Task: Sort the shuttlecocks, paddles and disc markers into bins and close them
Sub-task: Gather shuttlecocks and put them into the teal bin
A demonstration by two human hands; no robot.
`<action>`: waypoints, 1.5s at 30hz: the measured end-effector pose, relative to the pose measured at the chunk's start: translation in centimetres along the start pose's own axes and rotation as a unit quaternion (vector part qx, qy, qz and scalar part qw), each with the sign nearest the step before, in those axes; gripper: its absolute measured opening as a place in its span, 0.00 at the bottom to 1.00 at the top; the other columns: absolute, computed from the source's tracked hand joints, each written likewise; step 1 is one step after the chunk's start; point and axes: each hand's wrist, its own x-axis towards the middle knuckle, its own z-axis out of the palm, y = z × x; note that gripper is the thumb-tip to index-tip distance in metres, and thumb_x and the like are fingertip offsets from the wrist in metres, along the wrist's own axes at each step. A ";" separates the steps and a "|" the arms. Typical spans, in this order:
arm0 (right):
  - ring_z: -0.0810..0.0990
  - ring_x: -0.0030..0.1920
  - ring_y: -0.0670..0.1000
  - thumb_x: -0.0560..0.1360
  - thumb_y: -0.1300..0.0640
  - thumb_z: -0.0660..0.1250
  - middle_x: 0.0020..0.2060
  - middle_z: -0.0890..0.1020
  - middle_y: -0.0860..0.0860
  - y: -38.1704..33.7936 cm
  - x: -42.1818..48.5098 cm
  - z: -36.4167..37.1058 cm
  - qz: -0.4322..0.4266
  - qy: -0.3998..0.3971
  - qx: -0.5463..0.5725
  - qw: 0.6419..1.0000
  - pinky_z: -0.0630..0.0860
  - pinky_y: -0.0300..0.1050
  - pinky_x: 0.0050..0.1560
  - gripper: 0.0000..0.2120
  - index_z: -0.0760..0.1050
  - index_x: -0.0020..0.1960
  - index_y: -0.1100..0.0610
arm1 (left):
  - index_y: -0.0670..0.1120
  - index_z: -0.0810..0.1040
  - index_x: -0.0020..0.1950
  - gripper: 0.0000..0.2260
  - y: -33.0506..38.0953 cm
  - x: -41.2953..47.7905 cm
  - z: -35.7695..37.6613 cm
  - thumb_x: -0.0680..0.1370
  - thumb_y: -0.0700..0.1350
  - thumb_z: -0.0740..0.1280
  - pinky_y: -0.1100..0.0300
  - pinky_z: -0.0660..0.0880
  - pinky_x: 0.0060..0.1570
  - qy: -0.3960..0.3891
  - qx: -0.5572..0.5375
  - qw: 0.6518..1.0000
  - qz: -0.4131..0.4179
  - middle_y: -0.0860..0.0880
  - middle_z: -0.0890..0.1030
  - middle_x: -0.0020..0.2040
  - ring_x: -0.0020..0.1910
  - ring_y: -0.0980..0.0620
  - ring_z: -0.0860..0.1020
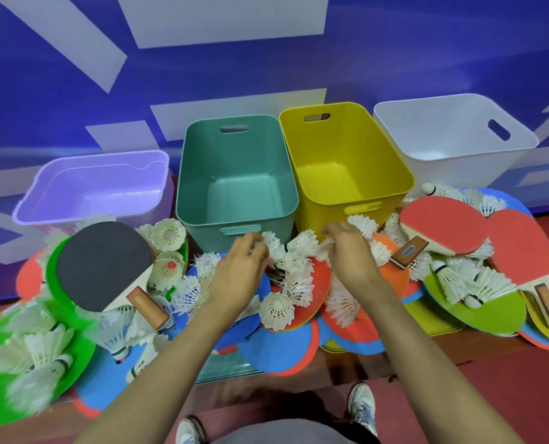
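The left hand (241,274) and right hand (351,254) are each pinching light shuttlecocks (302,246) piled on disc markers (282,350) before the green bin (202,174). The skirts probably crush easily, so gripping near the cork looks safer.

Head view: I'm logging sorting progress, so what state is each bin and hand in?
Purple bin, lidless, empty.
Teal bin, lidless, empty.
Yellow bin, lidless, empty.
White bin, lidless, bottom partly hidden.
Left hand, fingers gripping shuttlecocks.
Right hand, fingers gripping shuttlecocks.
Black paddle, unsorted, outside the bins.
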 end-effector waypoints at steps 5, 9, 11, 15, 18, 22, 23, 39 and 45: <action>0.77 0.46 0.57 0.73 0.70 0.61 0.42 0.81 0.56 1.3 0.3 -1.3 -0.007 0.093 0.056 0.994 0.69 0.46 0.40 0.10 0.78 0.48 0.61 | 0.41 0.76 0.44 0.04 -0.5 0.6 0.8 0.74 0.41 0.68 0.51 0.77 0.47 -0.033 0.036 0.995 0.081 0.44 0.80 0.50 0.49 0.42 0.78; 0.78 0.45 0.53 0.75 0.63 0.65 0.42 0.82 0.51 1.3 0.1 -1.9 -0.010 0.139 0.092 0.986 0.70 0.47 0.47 0.05 0.79 0.47 0.56 | 0.45 0.71 0.41 0.09 -0.5 1.4 -0.3 0.78 0.48 0.60 0.54 0.71 0.45 -0.074 -0.011 0.997 0.037 0.47 0.77 0.40 0.44 0.45 0.74; 0.78 0.46 0.48 0.75 0.61 0.66 0.43 0.82 0.48 0.3 0.1 -2.7 -0.027 0.121 0.181 0.976 0.73 0.46 0.49 0.03 0.79 0.47 0.55 | 0.45 0.71 0.44 0.09 -0.4 2.1 -1.5 0.79 0.49 0.61 0.54 0.70 0.44 -0.091 -0.091 0.991 -0.021 0.49 0.77 0.42 0.44 0.49 0.72; 0.76 0.44 0.37 0.76 0.59 0.66 0.42 0.80 0.39 -2.3 0.9 -4.1 -0.037 0.036 0.314 0.948 0.70 0.30 0.43 0.04 0.77 0.45 0.51 | 0.47 0.73 0.45 0.06 -1.0 3.3 -4.5 0.77 0.49 0.67 0.57 0.73 0.44 -0.155 -0.255 0.950 -0.087 0.51 0.79 0.43 0.43 0.54 0.77; 0.76 0.45 0.39 0.75 0.59 0.68 0.43 0.80 0.41 -3.7 2.4 -4.4 -0.028 0.054 0.382 0.922 0.71 0.28 0.47 0.02 0.77 0.47 0.53 | 0.46 0.75 0.43 0.06 -1.6 4.0 -7.0 0.73 0.46 0.70 0.64 0.74 0.44 -0.077 -0.408 0.896 -0.156 0.51 0.79 0.38 0.39 0.55 0.78; 0.74 0.43 0.40 0.75 0.59 0.68 0.42 0.77 0.41 -5.8 5.7 -4.7 -0.018 0.108 0.391 0.914 0.71 0.32 0.46 0.05 0.73 0.48 0.53 | 0.46 0.74 0.44 0.05 -2.6 5.9 -9.9 0.74 0.39 0.69 0.68 0.75 0.41 0.050 -0.517 0.828 -0.209 0.55 0.76 0.32 0.35 0.60 0.75; 0.74 0.42 0.43 0.74 0.59 0.68 0.41 0.77 0.42 -6.4 6.8 -4.7 -0.017 0.112 0.375 0.920 0.71 0.34 0.44 0.06 0.73 0.49 0.53 | 0.46 0.73 0.45 0.05 -3.1 6.5 -10.2 0.75 0.38 0.68 0.67 0.76 0.40 0.072 -0.520 0.822 -0.219 0.57 0.76 0.30 0.35 0.61 0.75; 0.78 0.53 0.62 0.74 0.65 0.61 0.52 0.81 0.60 -10.3 22.9 3.9 0.037 -0.065 0.001 0.997 0.74 0.46 0.48 0.11 0.77 0.53 0.60 | 0.43 0.75 0.54 0.09 -11.3 13.5 -2.4 0.75 0.36 0.60 0.51 0.73 0.48 -0.165 0.054 0.961 -0.217 0.40 0.80 0.53 0.52 0.38 0.77; 0.73 0.63 0.60 0.75 0.55 0.67 0.64 0.74 0.59 -12.3 24.4 6.4 0.054 -0.160 0.112 0.979 0.71 0.50 0.62 0.25 0.66 0.69 0.61 | 0.38 0.70 0.63 0.16 -11.5 13.7 -1.5 0.76 0.32 0.58 0.53 0.66 0.64 -0.237 0.115 0.952 -0.155 0.39 0.69 0.63 0.67 0.42 0.66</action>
